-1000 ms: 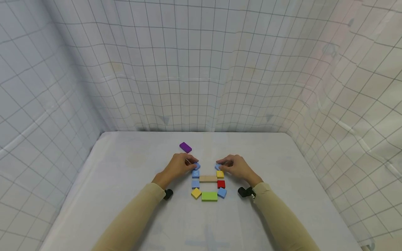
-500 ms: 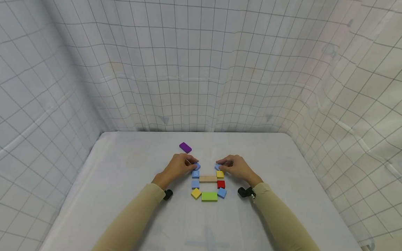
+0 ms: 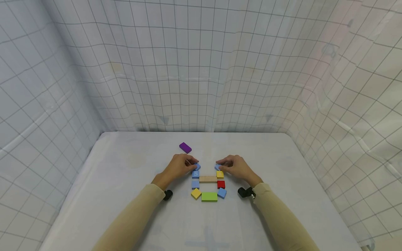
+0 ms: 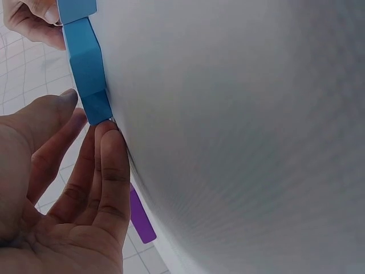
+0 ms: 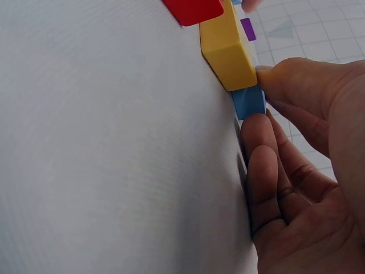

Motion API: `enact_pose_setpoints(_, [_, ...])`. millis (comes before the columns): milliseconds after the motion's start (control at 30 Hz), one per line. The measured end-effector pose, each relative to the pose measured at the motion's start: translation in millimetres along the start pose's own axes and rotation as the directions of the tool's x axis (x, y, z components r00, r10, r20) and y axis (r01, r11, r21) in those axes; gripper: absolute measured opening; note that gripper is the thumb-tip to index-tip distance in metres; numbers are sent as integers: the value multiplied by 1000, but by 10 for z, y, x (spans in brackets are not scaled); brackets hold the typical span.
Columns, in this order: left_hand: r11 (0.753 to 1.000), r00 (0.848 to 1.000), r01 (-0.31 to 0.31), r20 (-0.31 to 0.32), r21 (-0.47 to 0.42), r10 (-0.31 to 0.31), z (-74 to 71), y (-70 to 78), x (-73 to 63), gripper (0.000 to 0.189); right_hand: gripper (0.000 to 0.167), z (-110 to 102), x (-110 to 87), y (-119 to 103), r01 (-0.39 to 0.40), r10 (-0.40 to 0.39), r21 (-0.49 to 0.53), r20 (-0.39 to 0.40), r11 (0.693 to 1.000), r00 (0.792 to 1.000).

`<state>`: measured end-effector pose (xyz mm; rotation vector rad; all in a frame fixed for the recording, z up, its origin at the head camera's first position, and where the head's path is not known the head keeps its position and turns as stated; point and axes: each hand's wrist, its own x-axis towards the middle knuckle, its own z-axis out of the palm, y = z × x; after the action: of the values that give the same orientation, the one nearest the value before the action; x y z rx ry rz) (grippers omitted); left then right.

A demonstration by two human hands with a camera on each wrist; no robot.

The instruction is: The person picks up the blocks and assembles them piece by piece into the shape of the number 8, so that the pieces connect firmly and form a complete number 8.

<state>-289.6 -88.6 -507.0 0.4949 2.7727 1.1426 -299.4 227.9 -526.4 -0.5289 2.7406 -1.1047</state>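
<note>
With thumb and fingertips my left hand (image 3: 179,166) pinches a small blue block (image 3: 197,166) at the far left corner of a block outline. In the left wrist view that block (image 4: 97,107) sits against a larger-looking blue block (image 4: 85,57). Opposite it, my right hand (image 3: 237,167) pinches another blue block (image 3: 217,167), partly covered by the fingers. The right wrist view shows this blue block (image 5: 250,103) just behind a yellow block (image 5: 231,54). A blue block marked 5 (image 3: 195,174) lies in front of the left-hand one.
A tan plank (image 3: 208,179) bridges the two columns. Nearer are a blue block (image 3: 195,184), red block (image 3: 221,184), turned yellow block (image 3: 196,193), long green block (image 3: 209,197) and tilted blue block (image 3: 222,193). A purple block (image 3: 185,147) lies beyond my left hand on the white table (image 3: 125,153).
</note>
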Motion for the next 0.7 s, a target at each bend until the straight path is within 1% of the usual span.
enact_pose_setpoints(433, [1000,1000,8,-1,20,-8,16,-3,11,22,25,2,-5,-16,-5,5,-7,-5,1000,1000])
enact_pose_setpoints(700, [1000,1000,12,1,28,-12,10,-35,19,23,25,1,4,-6,0,0,1,1,1000,1000])
